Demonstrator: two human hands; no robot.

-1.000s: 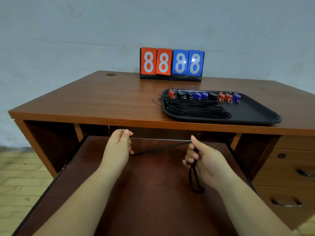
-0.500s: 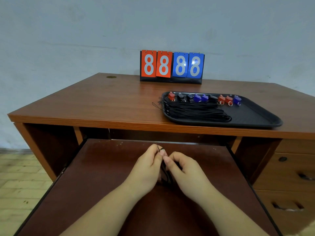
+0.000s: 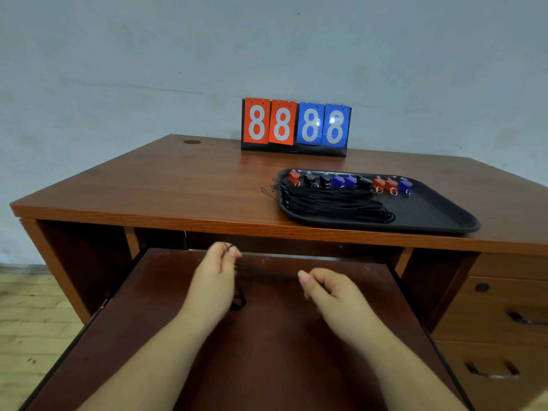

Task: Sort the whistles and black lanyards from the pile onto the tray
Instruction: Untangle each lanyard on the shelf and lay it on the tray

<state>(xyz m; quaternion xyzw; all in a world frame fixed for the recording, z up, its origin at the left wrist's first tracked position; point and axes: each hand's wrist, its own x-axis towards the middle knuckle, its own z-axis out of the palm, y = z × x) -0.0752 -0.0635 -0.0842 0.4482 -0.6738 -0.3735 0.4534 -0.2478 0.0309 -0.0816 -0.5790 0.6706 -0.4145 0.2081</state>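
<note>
Left hand (image 3: pixel 215 280) pinches folded thin black cord lanyard (image 3: pixel 237 298); right hand (image 3: pixel 332 295) loosely curled, empty. Risk: dangling loops unfold or snag before reaching the black plastic tray (image 3: pixel 439 215).

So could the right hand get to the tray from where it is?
Probably yes. The right hand holds nothing over the pull-out shelf, and the tray sits just above and beyond it on the desk top, with nothing between them.

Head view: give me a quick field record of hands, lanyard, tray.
left hand: pinches folded black lanyard, held above pull-out shelf
right hand: fingers loosely curled, holds nothing
tray: on desk, right side
tray contents: lanyard bundle; row of whistles along far edge
scoreboard: reads 8888
</note>
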